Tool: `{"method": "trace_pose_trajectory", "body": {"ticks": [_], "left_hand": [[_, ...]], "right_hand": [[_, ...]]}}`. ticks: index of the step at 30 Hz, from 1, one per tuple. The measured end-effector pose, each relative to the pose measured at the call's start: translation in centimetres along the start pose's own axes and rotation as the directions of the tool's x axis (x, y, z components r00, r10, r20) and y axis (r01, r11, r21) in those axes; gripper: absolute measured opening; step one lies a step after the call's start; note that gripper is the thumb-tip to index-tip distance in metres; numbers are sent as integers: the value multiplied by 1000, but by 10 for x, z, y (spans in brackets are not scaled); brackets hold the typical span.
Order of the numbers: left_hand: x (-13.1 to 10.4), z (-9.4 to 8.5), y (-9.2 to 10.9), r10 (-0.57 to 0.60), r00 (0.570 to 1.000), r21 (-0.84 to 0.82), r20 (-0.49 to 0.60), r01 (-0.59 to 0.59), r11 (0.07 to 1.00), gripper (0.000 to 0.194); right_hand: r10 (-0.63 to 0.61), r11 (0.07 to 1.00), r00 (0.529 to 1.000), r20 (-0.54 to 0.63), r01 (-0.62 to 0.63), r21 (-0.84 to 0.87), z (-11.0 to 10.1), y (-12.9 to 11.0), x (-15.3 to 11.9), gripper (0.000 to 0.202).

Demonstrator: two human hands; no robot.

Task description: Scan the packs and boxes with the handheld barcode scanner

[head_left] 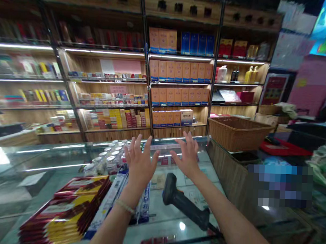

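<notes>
Left hand and right hand over glass desk
Each grip has fingers spread apart; a scanner lies near the right.

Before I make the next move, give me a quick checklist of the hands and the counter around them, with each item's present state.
1. Left hand empty: ok, fingers spread.
2. Right hand empty: ok, fingers spread, apart from the left.
3. Handheld scanner out of the grasp: ok, it lies on the glass counter between the forearms.
4. Scanner cable free: cannot tell, the right forearm hides where it runs.
5. Blue-and-white packets in full view: not ok, the left forearm covers part of them.
6. Red-and-yellow packets stacked squarely: not ok, their edges are staggered.
</notes>
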State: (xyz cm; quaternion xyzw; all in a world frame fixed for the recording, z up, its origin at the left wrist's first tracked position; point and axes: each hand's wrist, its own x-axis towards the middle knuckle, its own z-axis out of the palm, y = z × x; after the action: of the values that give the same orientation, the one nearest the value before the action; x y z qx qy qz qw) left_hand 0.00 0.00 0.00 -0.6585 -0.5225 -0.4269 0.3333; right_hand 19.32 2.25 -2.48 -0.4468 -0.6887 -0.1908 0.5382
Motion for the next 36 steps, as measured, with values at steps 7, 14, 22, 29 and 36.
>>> {"method": "trace_pose_trajectory", "body": {"ticks": [7,14,22,29,36], "left_hand": [[3,-3,-4,-26,998,8,64,25,1000,37],[2,-6,-5,-51,994,31,97,48,998,28],[3,-10,-2,-70,988,36,135,66,997,29],[1,-8,1,-95,987,79,129,86,993,58],[-4,-5,2,-115,979,63,170,105,992,64]], "right_hand": [[3,999,1000,-16,-2,53,-8,-9,10,14],[-163,982,986,12,162,93,-29,-34,23,15],[-102,992,993,63,107,-74,-20,-22,14,27],[15,965,984,177,32,-259,-9,-6,-1,72],[32,961,981,193,22,-275,-4,1,-6,78]]}}
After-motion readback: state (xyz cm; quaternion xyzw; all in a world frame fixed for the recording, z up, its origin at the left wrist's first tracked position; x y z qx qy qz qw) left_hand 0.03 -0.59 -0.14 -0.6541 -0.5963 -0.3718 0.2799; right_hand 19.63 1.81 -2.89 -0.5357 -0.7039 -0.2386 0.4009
